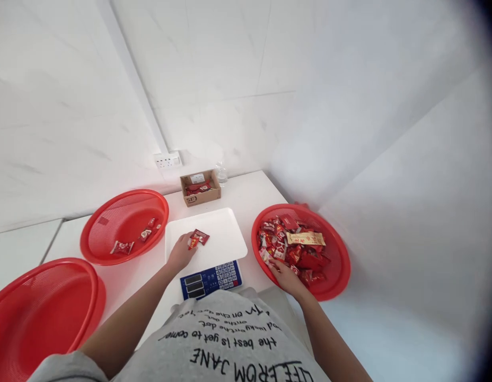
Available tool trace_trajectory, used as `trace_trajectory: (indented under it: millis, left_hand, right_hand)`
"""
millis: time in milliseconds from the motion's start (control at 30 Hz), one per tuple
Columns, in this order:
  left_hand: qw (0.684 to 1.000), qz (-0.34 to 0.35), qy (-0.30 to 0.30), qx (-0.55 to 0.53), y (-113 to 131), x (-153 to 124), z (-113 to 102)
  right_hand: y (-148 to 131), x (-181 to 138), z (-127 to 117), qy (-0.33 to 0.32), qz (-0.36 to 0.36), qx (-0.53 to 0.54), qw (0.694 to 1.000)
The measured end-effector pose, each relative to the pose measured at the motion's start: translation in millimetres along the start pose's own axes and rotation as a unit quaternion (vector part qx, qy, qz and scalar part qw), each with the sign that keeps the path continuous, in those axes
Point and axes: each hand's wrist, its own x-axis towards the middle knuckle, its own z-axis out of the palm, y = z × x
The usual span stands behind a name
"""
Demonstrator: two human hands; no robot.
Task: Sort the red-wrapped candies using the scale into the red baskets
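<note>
My left hand (181, 253) is over the white tray (226, 233) of a weighing scale, its fingers closed on a small red candy packet (193, 242). A second, darker red packet (201, 236) is right beside it, partly overlapping. On the right, my right hand (284, 275) reaches over the near rim of a red basket (337, 254) full of mostly red wrapped sweets. Its fingertips are closed at a pale pink wrapped candy (265, 255) by the basket's left side. A long cream-coloured packet (305, 238) lies on top of the pile.
The scale's blue keypad panel (210, 278) faces me below the tray. Left of it, a red basket (95, 239) holds a few wrapped sweets, with another red basket (43, 313) nearer me. A cardboard box (202, 198) with red packets and a clear bottle (221, 174) stand by the wall.
</note>
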Motion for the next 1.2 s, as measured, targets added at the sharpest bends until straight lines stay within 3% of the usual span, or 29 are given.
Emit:
trace_trajectory:
  millis: [133,300,533,667,967,1133,1200]
  left_hand:
    - [0.998,0.036,-0.021,0.038,-9,4,-3]
    - [0.995,0.034,-0.047,0.077,-9,6,-1]
    - [0.998,0.021,-0.042,0.041,0,2,0]
    - [1.0,0.017,-0.014,0.019,4,-4,-4]
    - [0.998,0.047,0.01,-0.038,18,-23,1]
    - [0.995,0.064,-0.008,-0.08,29,-33,6]
    - [0.993,0.062,-0.031,-0.099,36,-38,7]
  right_hand:
    - [-2,5,-4,-0.022,0.021,0.015,0.999]
    - [-2,18,-1,0.006,0.028,-0.024,0.999]
    - [-2,29,4,0.072,0.06,-0.104,0.99]
    - [-2,29,0,0.066,0.078,-0.124,0.987]
    - [5,24,-8,0.081,0.057,-0.053,0.994]
    - [-4,15,-20,0.145,0.049,0.022,0.988]
    - [-16,10,-25,0.191,0.05,0.119,0.973]
